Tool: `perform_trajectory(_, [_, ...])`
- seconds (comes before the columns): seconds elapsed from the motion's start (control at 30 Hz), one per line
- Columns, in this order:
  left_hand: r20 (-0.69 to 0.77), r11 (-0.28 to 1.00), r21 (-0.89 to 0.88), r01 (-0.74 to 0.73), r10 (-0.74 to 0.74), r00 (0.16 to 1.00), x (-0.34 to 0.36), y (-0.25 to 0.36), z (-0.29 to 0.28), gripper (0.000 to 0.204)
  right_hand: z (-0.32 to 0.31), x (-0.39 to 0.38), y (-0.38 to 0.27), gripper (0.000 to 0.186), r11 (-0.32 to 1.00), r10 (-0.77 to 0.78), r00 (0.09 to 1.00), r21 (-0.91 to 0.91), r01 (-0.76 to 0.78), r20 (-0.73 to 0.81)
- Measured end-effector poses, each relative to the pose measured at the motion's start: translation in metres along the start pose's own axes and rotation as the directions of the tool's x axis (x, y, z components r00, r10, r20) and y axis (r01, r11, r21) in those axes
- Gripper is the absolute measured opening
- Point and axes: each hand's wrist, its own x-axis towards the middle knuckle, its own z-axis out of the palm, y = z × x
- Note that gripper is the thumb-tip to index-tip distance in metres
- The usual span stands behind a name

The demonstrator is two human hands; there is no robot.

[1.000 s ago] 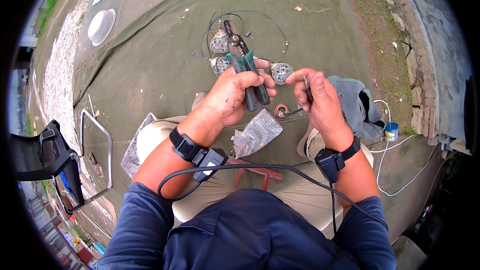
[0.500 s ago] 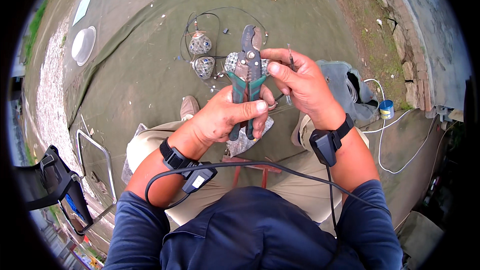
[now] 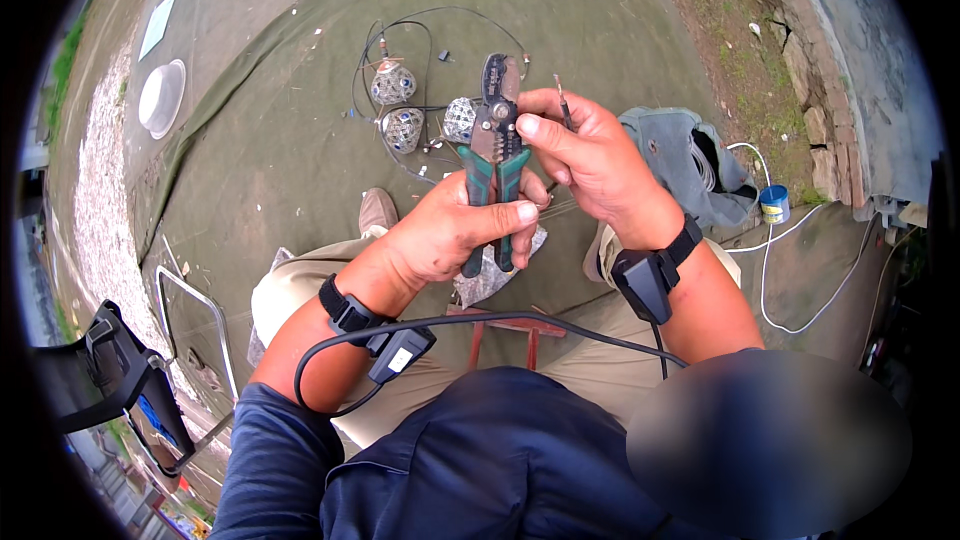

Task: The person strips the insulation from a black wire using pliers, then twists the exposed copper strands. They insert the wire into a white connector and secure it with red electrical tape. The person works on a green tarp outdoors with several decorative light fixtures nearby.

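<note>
My left hand (image 3: 450,235) is closed round the green-and-black handles of a wire stripper (image 3: 495,120), held upright with its dark jaws away from me. My right hand (image 3: 595,160) has its thumb at the side of the stripper's head and grips a dark cable with a stripped tip (image 3: 563,100), which pokes up past the fingers. Beyond the tool, three faceted silvery globe fixtures (image 3: 393,85) lie on the green ground sheet (image 3: 290,140), joined to loops of black cable (image 3: 430,25). A piece of bubble wrap (image 3: 478,285) lies below my hands, partly hidden.
A grey bag (image 3: 655,135) with coiled cable, a blue can (image 3: 775,202) and white cable sit at right, beside a stone edge (image 3: 820,170). At left are a white basin (image 3: 160,100), bent metal tubing (image 3: 195,290) and a black frame (image 3: 105,360). A red stool (image 3: 505,320) is between my legs.
The stripper has turned upright and square to me. My right hand with the cable has moved up and left, its thumb now against the tool's head, mostly within the first half second.
</note>
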Motion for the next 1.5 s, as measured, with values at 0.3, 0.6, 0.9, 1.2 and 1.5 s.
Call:
perform_trajectory(0.3, [-0.128,0.94,0.334,0.076,-0.035,0.991,0.01,-0.01,-0.001,0.015,0.013,-0.002,-0.007,0.019,0.994,0.081,0.997,0.079,-0.08,-0.009])
perform_trajectory(0.6, [-0.158,0.881,0.453,0.136,-0.071,0.985,0.011,-0.008,0.002,0.012,0.003,0.0,0.001,0.018,0.995,0.101,0.995,0.025,-0.101,0.02])
perform_trajectory(0.9, [-0.157,0.867,0.479,0.137,-0.069,0.985,0.009,-0.009,0.0,0.019,-0.004,0.001,0.001,0.02,0.979,0.199,0.979,0.031,-0.2,0.035])
perform_trajectory(1.2, [-0.145,0.8,0.598,0.053,0.043,0.988,0.009,-0.005,0.006,0.013,-0.008,-0.002,-0.002,0.025,0.985,0.172,0.985,-0.018,-0.172,0.028])
perform_trajectory(1.5, [-0.22,0.861,0.505,0.064,0.056,0.974,0.014,-0.012,-0.005,0.011,-0.001,-0.001,-0.004,0.034,0.992,0.126,0.992,-0.029,-0.126,-0.006])
